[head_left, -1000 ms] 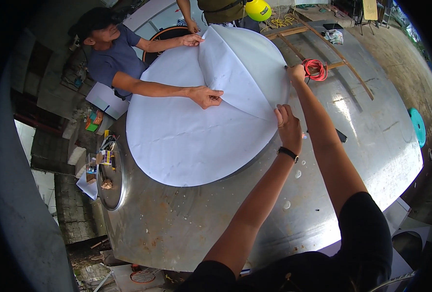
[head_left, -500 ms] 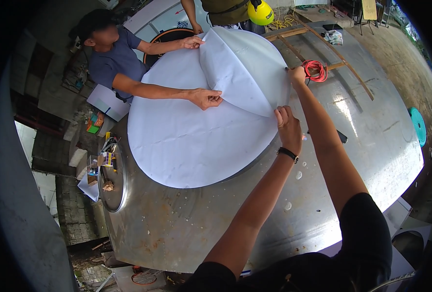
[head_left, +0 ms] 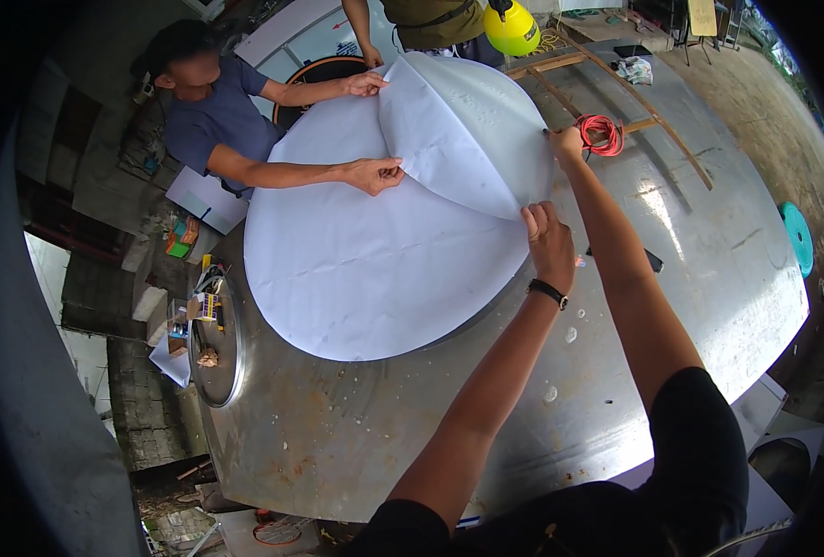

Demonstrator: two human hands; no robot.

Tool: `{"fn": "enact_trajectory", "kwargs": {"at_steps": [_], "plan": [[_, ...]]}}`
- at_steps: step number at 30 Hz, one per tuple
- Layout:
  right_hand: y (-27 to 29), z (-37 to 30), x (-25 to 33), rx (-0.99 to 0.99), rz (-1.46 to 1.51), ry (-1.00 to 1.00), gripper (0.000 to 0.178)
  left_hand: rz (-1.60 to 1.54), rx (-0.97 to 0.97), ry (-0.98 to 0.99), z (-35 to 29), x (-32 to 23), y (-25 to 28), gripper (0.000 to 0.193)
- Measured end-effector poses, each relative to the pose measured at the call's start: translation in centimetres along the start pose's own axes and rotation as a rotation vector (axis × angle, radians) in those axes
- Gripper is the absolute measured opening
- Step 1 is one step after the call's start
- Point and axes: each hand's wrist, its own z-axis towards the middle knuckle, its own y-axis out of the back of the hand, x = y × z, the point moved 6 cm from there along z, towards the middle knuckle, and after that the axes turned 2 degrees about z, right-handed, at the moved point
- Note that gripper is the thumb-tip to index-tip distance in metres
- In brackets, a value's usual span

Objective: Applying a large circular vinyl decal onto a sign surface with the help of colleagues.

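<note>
Your left hand [head_left: 550, 247] pinches the sheet [head_left: 384, 269] by its edge; beyond that, your right hand [head_left: 566, 143] curls there, hold unclear, cord [head_left: 603, 136] just right of it.

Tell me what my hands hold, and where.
Left hand: white sheet, held by its right edge. Right hand: at the same edge; grip unclear.

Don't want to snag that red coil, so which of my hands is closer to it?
Right. Your right hand is just left of the red coil; I can't tell whether they touch. Your left hand is farther, nearer your body, at the edge of the white sheet.
</note>
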Motion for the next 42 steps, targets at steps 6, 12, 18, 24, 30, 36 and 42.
{"fn": "enact_trajectory", "kwargs": {"at_steps": [6, 12, 18, 24, 30, 36, 42], "plan": [[0.3, 2.0, -1.2, -0.021, -0.053, 0.068, 0.026, -0.07, 0.015, -0.02, 0.2, -0.3, -0.2, 0.06], [-0.1, 1.5, -1.1, 0.025, -0.014, 0.04, 0.025, -0.118, -0.068, 0.007, -0.3, 0.8, 0.5, 0.053], [-0.6, 1.0, -0.7, 0.036, 0.0, 0.021, 0.025, -0.119, -0.083, -0.001, -0.3, 1.3, 0.5, 0.051], [-0.3, 1.8, -1.5, 0.009, -0.003, 0.034, 0.025, -0.092, -0.05, -0.011, -0.3, 0.8, 1.0, 0.051], [-1.0, 0.8, -0.9, 0.039, 0.022, 0.006, 0.025, -0.069, -0.041, 0.012, -0.4, 1.3, 0.6, 0.052], [0.0, 1.7, -1.3, -0.037, 0.013, 0.099, 0.023, -0.084, -0.036, 0.004, -0.4, 0.7, 1.1, 0.053], [-0.7, 0.7, -0.7, 0.012, 0.029, 0.073, 0.022, -0.06, -0.014, 0.016, -0.4, 1.1, 0.6, 0.053]]}}
